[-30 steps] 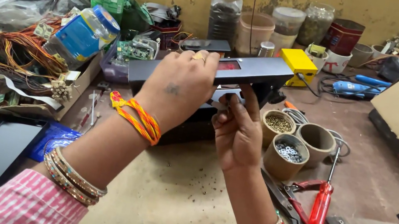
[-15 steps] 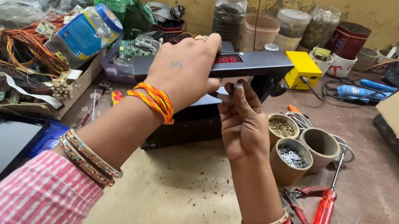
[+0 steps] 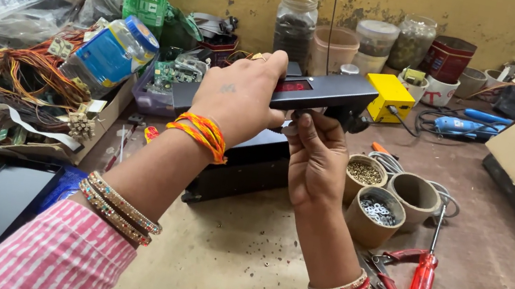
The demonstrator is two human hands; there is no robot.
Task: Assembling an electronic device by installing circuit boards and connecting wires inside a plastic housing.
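Black panel strip (image 3: 323,91) held level above a cluttered workbench (image 3: 237,261).
Left hand (image 3: 238,95) clamps its top, fingers wrapped shut; right hand (image 3: 315,155) pinches the underside, steadying it near open cardboard cups (image 3: 378,201) of small hardware.

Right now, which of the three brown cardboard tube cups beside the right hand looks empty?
The rightmost brown cardboard tube cup looks empty. The cup behind it holds small brassy bits, and the nearest cup holds silvery washers.
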